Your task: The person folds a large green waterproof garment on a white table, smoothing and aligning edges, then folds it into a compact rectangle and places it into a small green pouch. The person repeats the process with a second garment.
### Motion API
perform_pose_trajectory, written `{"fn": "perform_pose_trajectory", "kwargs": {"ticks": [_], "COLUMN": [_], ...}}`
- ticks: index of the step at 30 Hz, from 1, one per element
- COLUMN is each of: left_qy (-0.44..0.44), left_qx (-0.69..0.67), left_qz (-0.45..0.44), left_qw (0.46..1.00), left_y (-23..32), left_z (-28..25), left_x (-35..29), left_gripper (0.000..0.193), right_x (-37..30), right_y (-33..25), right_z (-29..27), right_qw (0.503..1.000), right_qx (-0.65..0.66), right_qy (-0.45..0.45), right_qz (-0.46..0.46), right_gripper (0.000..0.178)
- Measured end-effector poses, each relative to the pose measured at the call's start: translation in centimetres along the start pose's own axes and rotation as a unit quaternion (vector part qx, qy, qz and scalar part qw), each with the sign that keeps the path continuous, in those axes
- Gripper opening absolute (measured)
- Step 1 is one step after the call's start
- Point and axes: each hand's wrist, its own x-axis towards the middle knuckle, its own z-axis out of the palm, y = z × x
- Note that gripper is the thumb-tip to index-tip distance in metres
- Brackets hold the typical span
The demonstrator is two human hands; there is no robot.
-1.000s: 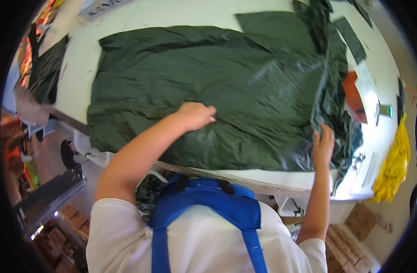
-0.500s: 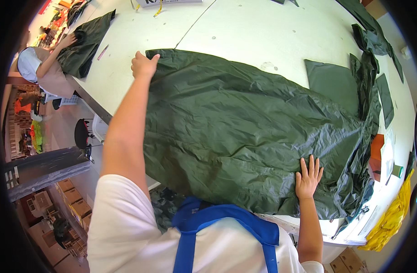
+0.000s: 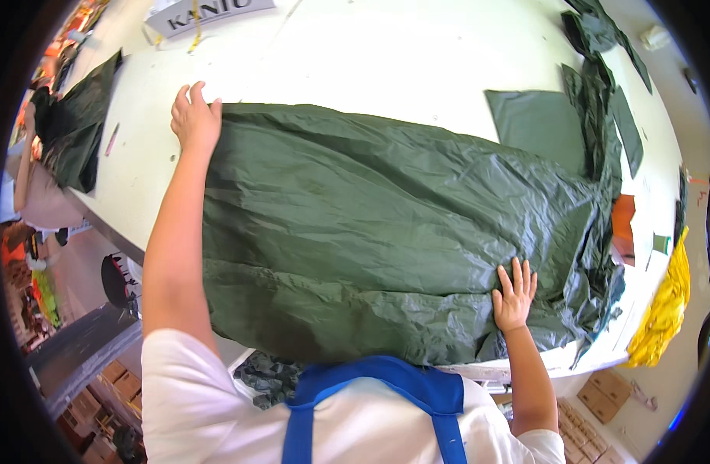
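A large dark green sheet of thin, shiny fabric (image 3: 355, 224) lies spread over the white table in front of me, creased all over and bunched at its right end. At its far left corner is my left hand (image 3: 196, 124), fingers apart, with the thumb side against the fabric's edge. My right hand (image 3: 513, 298) rests flat on the near right part of the fabric, fingers spread. Beyond that end lies a smaller flat green piece (image 3: 537, 124), partly under the bunched cloth.
A white box (image 3: 208, 15) with a yellow tape measure (image 3: 195, 31) stands on the table's far side (image 3: 370, 62). At the left, a co-worker's arm (image 3: 23, 158) reaches to other dark green cloth (image 3: 76, 127). Yellow fabric (image 3: 664, 309) hangs at the right edge.
My left hand has let go of the fabric's far left corner and spread its fingers. That end now lies flatter on the table. My right hand stays flat on the fabric.
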Motion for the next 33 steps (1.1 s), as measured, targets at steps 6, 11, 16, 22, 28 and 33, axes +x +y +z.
{"fn": "perform_pose_trajectory", "kwargs": {"ticks": [6,11,16,22,28,33], "left_qy": [-0.262,-0.285,-0.2,-0.307,-0.25,-0.213], "left_qx": [0.081,0.15,-0.067,-0.189,-0.406,-0.37], "left_qz": [0.173,0.152,0.311,0.437,0.479,0.535], "left_qw": [0.946,0.935,0.927,0.824,0.737,0.729], "left_y": [8.6,8.1,22.9,36.2,53.2,61.0], "left_z": [-2.1,-1.3,-3.3,-8.9,-8.6,-4.1], "left_x": [-8.7,-3.4,-7.6,-16.2,-22.1,-24.9], "left_gripper": [0.062,0.058,0.063,0.063,0.055,0.05], "right_x": [0.1,2.2,3.1,10.1,24.3,33.4], "right_y": [-0.3,-2.8,-3.3,11.3,37.1,39.5], "right_z": [-0.2,-0.3,-1.2,-10.1,-7.3,-4.9], "right_qw": [1.0,0.996,0.986,0.937,0.882,0.686], "right_qx": [0.009,0.059,0.149,0.325,0.284,0.635], "right_qy": [0.001,0.033,0.021,0.038,0.266,0.087], "right_qz": [0.025,0.052,0.065,0.119,0.266,0.346], "right_gripper": [0.05,0.053,0.054,0.033,0.043,0.04]}}
